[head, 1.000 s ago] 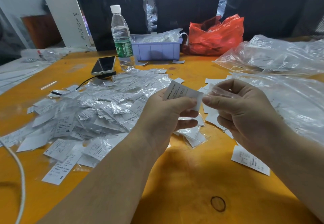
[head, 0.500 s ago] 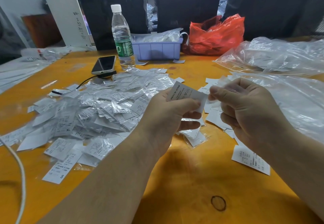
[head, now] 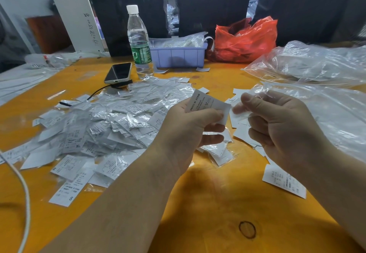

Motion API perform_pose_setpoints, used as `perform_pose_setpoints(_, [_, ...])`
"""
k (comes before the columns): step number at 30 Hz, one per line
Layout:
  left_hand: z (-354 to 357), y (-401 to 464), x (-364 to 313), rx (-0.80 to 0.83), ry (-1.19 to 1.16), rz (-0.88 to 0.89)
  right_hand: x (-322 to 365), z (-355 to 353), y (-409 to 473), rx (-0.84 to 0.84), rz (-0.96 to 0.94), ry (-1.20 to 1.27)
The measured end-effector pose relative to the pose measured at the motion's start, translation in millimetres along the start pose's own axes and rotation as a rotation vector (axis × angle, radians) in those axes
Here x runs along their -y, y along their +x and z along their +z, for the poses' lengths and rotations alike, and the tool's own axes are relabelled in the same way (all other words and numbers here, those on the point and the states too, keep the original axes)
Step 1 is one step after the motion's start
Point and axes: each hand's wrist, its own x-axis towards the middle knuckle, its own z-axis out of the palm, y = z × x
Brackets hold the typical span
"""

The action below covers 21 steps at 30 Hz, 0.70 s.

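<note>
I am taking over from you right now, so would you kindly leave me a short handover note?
Left hand pinches a white label printed MADE IN CHINA.
Right hand pinches a clear sleeve, apart from the label.
A heap of sleeved labels lies left on the table; bare labels lie below the right hand.
Done: label and sleeve are separate; whether sleeving or unsleeving, I cannot tell.
Left: many pieces in both piles.

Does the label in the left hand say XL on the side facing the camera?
No, the label pinched by the left hand reads MADE IN CHINA along its edge, not XL.
</note>
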Motion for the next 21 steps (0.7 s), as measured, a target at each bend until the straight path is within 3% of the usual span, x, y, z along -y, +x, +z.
perform_pose_setpoints(21, [0.9, -2.0, -3.8, 0.061, 0.002, -0.008, 0.3, 2.4, 0.7, -0.015, 0.006, 0.024])
